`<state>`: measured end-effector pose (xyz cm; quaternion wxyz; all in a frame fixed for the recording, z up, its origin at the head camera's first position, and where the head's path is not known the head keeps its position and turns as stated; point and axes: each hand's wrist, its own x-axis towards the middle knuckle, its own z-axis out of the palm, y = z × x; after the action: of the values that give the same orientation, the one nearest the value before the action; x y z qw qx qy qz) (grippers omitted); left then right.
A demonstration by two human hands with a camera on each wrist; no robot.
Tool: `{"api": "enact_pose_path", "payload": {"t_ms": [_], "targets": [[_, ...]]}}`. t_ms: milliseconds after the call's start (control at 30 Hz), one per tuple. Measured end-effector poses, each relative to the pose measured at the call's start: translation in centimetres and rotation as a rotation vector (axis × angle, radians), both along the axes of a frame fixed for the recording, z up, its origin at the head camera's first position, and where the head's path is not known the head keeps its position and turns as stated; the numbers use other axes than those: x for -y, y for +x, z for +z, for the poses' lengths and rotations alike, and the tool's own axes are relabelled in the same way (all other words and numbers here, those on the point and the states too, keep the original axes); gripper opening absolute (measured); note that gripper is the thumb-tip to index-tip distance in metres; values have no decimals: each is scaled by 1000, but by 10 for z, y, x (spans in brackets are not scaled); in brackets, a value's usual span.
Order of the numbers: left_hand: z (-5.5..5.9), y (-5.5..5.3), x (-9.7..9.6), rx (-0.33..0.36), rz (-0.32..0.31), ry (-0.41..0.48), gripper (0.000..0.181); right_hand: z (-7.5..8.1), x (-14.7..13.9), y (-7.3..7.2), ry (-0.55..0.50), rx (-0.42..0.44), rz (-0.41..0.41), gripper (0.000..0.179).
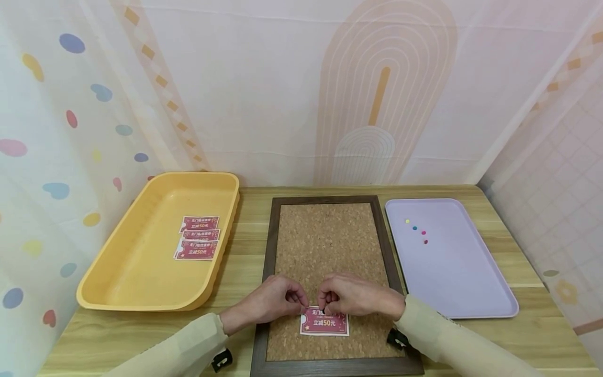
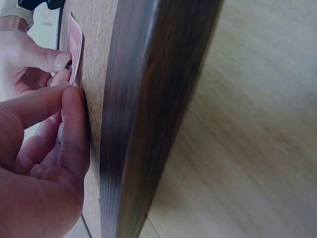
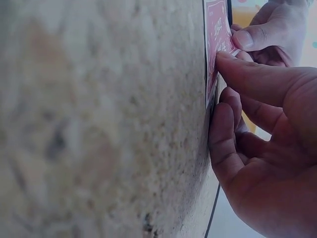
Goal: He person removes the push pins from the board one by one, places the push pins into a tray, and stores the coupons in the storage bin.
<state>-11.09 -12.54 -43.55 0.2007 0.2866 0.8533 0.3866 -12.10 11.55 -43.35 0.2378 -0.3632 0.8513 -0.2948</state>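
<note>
A red-and-white paper coupon lies on the lower part of a framed corkboard. My left hand pinches the coupon's upper left corner between thumb and forefinger. At its top edge, my right hand pinches a small black pushpin, mostly covered by the fingertips. The left wrist view shows the right thumb pressed on this dark pin against the coupon. In the right wrist view, the coupon lies close along the cork, its edge between the fingers of both hands.
A yellow tray on the left holds several similar coupons near its right wall. To the board's right is a lilac tray with several small coloured pushpins. The board's dark wooden frame rises above the wooden table.
</note>
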Motion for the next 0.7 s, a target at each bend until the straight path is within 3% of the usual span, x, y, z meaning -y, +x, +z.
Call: {"api": "enact_pose_path", "payload": {"t_ms": [233,433,600,700], "targets": [[1,1,-1,-16,2,-12,7,1,-1,-2,2,6,33,13],[2,2,-1,-20,40,-4,12,4,-8,-5,-86,114,53,12],[4,1,1,-14,88,31,9,12,-14,-4,-189,194,-3,6],[6,0,1,-17,109,45,10,18,-18,-3,-230,168,-63,5]]}}
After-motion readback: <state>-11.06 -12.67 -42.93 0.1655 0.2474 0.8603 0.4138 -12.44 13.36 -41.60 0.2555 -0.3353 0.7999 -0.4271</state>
